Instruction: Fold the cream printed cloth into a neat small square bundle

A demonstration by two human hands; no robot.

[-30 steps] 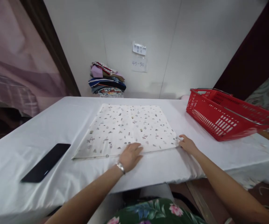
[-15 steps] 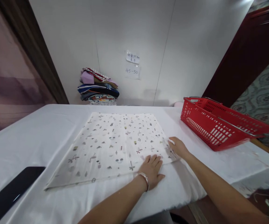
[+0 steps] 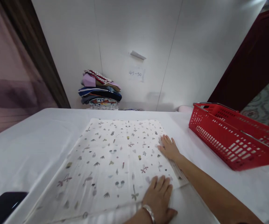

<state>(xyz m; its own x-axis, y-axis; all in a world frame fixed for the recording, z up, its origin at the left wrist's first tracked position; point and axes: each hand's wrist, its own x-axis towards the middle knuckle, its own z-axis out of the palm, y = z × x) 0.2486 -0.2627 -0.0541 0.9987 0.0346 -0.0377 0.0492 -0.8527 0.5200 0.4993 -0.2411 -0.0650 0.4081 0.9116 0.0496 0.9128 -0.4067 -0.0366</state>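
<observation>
A thin white cloth [image 3: 115, 155] printed with small plants, sunglasses and shapes lies folded and flat on the white-covered table [image 3: 48, 133]. Near its front right edge my left hand [image 3: 159, 194], with a bracelet at the wrist, rests flat, fingers spread over the print. Farther back, on the right edge of the cloth, my right hand [image 3: 169, 148] also lies palm down with its fingers stretched out. Neither hand grips the fabric. A slight fold shows along the right side by my right forearm.
At the right stands a red perforated basket [image 3: 230, 137] with metal handles. A pile of folded clothes [image 3: 100, 90] sits behind the table's far edge by the wall. In the left front corner lies a black flat device [image 3: 6, 203]. A paper note [image 3: 136, 74] reads "45-50".
My right hand has let go of the cloth's right front corner and moved back along its edge, now flat. My left hand stays near the front edge. The view has shifted closer.
</observation>
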